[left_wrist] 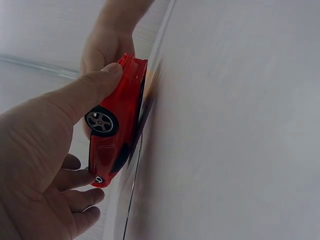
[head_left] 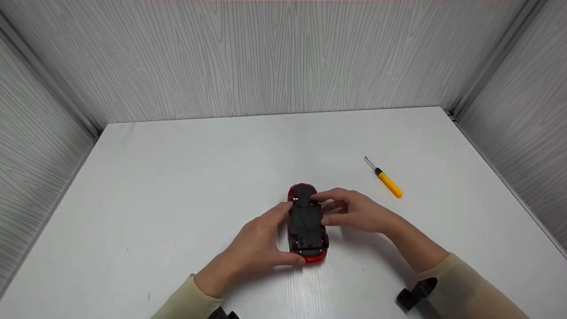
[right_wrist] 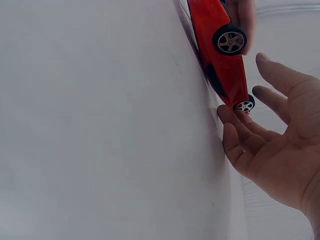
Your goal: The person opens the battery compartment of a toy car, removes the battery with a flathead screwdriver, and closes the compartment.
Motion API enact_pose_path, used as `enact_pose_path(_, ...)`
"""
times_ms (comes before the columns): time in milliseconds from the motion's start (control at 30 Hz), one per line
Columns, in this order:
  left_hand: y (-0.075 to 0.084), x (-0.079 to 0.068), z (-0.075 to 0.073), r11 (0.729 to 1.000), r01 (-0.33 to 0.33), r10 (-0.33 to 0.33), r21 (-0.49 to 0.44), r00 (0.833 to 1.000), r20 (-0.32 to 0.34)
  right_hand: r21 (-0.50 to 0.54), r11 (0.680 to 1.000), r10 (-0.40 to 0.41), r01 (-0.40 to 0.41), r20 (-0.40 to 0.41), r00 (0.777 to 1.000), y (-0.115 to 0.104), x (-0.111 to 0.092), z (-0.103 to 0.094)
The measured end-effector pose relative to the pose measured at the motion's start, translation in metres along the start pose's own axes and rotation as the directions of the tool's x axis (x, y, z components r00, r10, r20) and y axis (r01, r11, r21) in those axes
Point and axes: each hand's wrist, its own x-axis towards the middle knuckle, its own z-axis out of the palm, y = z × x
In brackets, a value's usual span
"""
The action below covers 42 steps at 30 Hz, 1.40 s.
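Note:
A red toy car (head_left: 306, 221) lies upside down on the white table, its black underside up and its wheels showing. My left hand (head_left: 255, 246) holds it from the left, thumb on the near end and fingers toward the far end. In the left wrist view the thumb presses the red body (left_wrist: 124, 95) and a finger lies by a wheel. On the car's right side is my right hand (head_left: 354, 210), its fingers loosely bent; in the right wrist view the thumb stands apart from the car, with fingertips (right_wrist: 227, 116) close to the far wheel.
To the right and farther back lies a screwdriver (head_left: 390, 184) with a yellow handle, its tip pointing away to the left. Grey wood-grain panels (head_left: 266, 57) border the white table (head_left: 177, 177) at the back and both sides.

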Motion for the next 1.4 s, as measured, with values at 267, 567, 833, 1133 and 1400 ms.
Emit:
enact_pose_path(267, 0.0017, -0.0004, -0.0006, 1.0, -0.014, 0.014, -0.002, 1.0, -0.004, -0.06, 0.998, 0.013, -0.014, -0.03, 0.999, 0.0009, 0.003, 0.0013)
enact_pose_path(567, 0.0009, -0.001, 0.0004, 1.0, -0.005, 0.005, -0.021, 1.0, 0.001, -0.079, 0.996, 0.033, -0.035, -0.03, 0.999, 0.0017, 0.0037, 0.0031)
enact_pose_path(833, -0.0016, 0.0005, 0.0007, 1.0, -0.013, 0.013, -0.016, 1.0, 0.006, -0.092, 0.995, 0.041, -0.044, -0.031, 0.999, 0.0003, 0.0033, 0.0028)
enact_pose_path(1133, -0.0033, -0.0006, 0.0009, 1.0, 0.009, -0.008, -0.002, 1.0, 0.018, -0.079, 0.996, 0.03, -0.032, -0.025, 0.999, 0.0031, 0.0046, 0.0036)
enact_pose_path(1400, -0.0015, -0.0007, 0.0007, 0.999, 0.03, -0.03, -0.015, 0.999, 0.031, -0.074, 0.997, 0.032, -0.033, -0.02, 0.999, 0.0046, 0.005, 0.0037)
